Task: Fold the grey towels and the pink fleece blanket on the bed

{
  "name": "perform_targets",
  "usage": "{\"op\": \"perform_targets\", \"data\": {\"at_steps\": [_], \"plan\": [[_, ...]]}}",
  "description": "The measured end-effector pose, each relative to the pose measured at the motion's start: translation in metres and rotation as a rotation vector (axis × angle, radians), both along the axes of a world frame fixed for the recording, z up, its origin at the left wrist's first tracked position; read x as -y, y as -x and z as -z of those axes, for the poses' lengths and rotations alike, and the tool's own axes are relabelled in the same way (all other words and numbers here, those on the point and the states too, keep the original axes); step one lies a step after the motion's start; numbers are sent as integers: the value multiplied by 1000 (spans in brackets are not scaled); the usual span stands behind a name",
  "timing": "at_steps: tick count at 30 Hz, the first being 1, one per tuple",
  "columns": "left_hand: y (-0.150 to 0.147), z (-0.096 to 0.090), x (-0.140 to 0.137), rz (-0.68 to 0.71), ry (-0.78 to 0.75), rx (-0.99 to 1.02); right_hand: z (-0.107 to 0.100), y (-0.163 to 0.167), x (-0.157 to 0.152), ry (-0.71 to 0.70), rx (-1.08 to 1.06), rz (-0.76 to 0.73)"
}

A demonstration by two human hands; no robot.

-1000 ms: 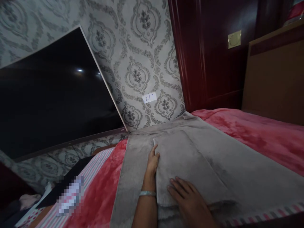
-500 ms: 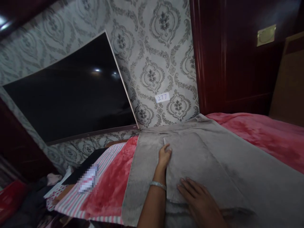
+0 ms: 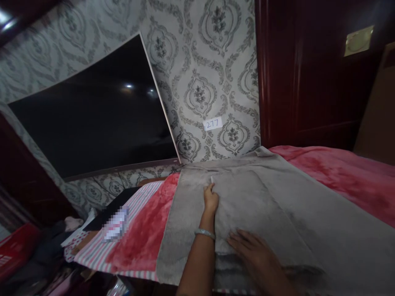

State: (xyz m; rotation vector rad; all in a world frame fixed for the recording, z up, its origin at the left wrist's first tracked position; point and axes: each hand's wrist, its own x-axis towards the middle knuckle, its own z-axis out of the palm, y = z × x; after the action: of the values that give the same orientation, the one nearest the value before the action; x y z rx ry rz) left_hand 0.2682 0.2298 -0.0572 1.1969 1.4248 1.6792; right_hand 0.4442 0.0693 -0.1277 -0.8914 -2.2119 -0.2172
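Observation:
A grey plush blanket point(image 3: 296, 218) lies spread out with a folded grey layer point(image 3: 243, 197) on top of it. My left hand point(image 3: 211, 199), with a bracelet on the wrist, is at the left edge of the folded layer. Its fingers are bent and closed on the fabric near a small white bit, perhaps a tag point(image 3: 212, 179). Closer to me, my right hand point(image 3: 251, 248) rests flat on the folded layer near its front edge, fingers stretched out. Dark shadowed folds show beneath that front edge.
Red plush fabric point(image 3: 145, 230) and a striped cloth point(image 3: 92, 257) lie to the left, more red fabric point(image 3: 336, 172) to the right. A television point(image 3: 95, 119) and a paper marked 277 point(image 3: 212, 123) are on the wall behind. Clutter sits at lower left.
My left hand has shifted slightly left, its fingers more bent at the fabric edge. My right hand has moved slightly left along the folded layer. The view has turned a little.

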Motion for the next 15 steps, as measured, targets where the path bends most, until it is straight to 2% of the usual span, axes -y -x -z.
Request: {"op": "perform_targets", "data": {"at_steps": [3,9,15], "plan": [[4,2,-5,-11,13,1,-2,5,2,17,-9,-6],[5,2,-2,-18,15,-41,-2,9,5,-103,-8,10],[7,-5,-1,44,71,-82,-12,7,6,-159,60,18]]}}
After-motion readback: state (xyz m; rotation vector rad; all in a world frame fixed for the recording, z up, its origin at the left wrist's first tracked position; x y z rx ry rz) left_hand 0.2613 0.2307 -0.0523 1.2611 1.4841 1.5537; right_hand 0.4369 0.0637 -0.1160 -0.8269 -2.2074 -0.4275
